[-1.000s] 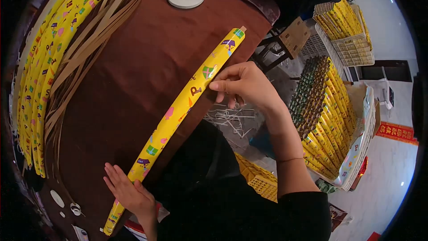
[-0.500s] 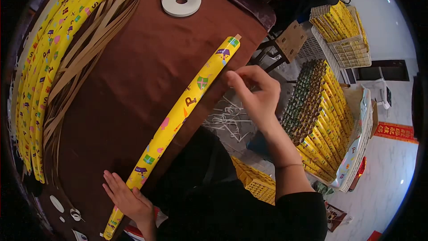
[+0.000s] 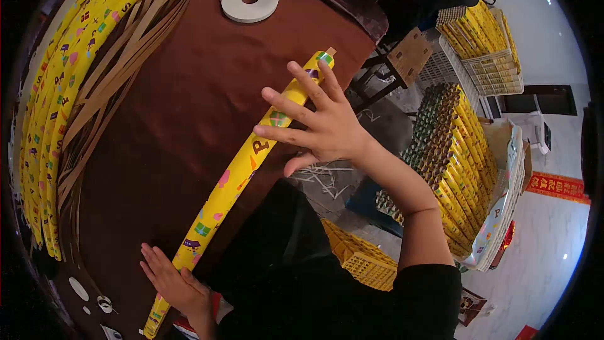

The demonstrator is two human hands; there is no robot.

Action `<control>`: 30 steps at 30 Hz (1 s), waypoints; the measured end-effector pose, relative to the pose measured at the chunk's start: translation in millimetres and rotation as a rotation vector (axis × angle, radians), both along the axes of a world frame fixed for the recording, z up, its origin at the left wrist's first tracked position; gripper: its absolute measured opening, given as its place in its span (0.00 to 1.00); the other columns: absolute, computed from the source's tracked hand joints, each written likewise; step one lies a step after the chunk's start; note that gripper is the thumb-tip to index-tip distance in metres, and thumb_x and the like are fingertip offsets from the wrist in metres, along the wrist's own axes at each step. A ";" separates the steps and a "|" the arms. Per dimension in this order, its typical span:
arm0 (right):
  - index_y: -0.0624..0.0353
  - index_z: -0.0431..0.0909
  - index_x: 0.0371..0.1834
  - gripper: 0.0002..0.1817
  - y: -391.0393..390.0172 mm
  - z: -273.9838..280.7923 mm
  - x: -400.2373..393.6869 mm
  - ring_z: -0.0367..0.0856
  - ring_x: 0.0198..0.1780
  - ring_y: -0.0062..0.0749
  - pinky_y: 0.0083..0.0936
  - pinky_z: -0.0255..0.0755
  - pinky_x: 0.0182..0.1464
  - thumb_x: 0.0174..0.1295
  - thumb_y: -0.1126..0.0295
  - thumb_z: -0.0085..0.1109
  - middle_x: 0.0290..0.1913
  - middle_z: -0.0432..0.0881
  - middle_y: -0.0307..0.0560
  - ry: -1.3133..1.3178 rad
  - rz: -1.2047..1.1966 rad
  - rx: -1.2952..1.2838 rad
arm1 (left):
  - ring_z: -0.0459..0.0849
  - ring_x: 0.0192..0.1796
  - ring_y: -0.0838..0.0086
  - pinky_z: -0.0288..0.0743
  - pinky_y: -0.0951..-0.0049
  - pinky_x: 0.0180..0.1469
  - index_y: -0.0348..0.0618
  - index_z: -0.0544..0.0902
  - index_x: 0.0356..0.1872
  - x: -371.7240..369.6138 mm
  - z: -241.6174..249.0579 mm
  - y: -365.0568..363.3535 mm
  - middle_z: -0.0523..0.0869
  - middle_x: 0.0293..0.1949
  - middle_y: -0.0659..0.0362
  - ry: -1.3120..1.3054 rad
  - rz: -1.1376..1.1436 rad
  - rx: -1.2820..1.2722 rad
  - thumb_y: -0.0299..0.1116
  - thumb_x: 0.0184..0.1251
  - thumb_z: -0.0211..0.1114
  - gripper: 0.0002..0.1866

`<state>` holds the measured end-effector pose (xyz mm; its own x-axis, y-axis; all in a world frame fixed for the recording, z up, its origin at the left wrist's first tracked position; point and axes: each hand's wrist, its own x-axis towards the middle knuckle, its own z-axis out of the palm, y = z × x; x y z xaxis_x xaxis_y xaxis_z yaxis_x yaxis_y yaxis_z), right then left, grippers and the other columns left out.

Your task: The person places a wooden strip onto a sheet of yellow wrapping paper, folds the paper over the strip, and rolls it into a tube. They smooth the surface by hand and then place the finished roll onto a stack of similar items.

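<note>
Brown tabletop (image 3: pixel 182 119), a long yellow tube (image 3: pixel 236 173) along its near edge.
Both hands lie flat and open: right hand (image 3: pixel 318 129) over the far end, left hand (image 3: pixel 173 283) pinning the near end; even pressure should keep it straight.

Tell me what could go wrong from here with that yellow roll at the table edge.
The yellow roll lies right along the table edge; a push from the flat right hand could tip it off. Only the left hand pins the near end, so the roll might skew. The wrap could loosen.
</note>
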<state>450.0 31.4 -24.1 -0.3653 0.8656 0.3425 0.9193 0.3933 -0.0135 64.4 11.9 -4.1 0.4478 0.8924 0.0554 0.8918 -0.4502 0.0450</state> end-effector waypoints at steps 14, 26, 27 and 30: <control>0.62 0.83 0.45 0.10 -8.8 10.0 49.3 0.78 0.50 0.35 0.27 0.71 0.52 0.60 0.74 0.64 0.49 0.82 0.48 0.694 -0.488 0.445 | 0.63 0.72 0.48 0.54 0.48 0.73 0.26 0.63 0.68 -1.4 0.4 0.1 0.65 0.69 0.39 0.012 -0.011 -0.004 0.38 0.80 0.34 0.26; 0.64 0.73 0.48 0.17 3.0 22.2 27.5 0.79 0.38 0.16 0.12 0.74 0.37 0.59 0.73 0.68 0.40 0.82 0.41 1.462 -0.611 -0.046 | 0.63 0.73 0.50 0.54 0.48 0.73 0.27 0.63 0.68 -0.6 1.1 -1.9 0.64 0.70 0.40 0.030 -0.001 0.010 0.38 0.80 0.32 0.27; 0.64 0.73 0.48 0.17 4.1 25.2 27.9 0.79 0.38 0.16 0.12 0.74 0.37 0.59 0.73 0.68 0.40 0.82 0.41 1.462 -0.613 -0.045 | 0.63 0.73 0.50 0.54 0.48 0.73 0.27 0.63 0.68 -0.2 1.3 -2.0 0.64 0.70 0.40 0.034 0.002 0.011 0.38 0.80 0.32 0.27; 0.63 0.69 0.51 0.20 8.7 32.9 31.3 0.78 0.32 0.15 0.12 0.70 0.27 0.59 0.74 0.68 0.40 0.83 0.43 1.560 -0.645 -0.161 | 0.63 0.73 0.49 0.54 0.48 0.73 0.27 0.63 0.68 -0.4 0.6 -2.0 0.64 0.70 0.40 0.035 0.005 0.012 0.39 0.80 0.32 0.27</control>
<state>481.3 40.1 8.8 0.6097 0.7874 -0.0907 -0.0088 -0.1077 -0.9941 64.0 9.9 -3.5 0.4452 0.8940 0.0503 0.8949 -0.4462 0.0089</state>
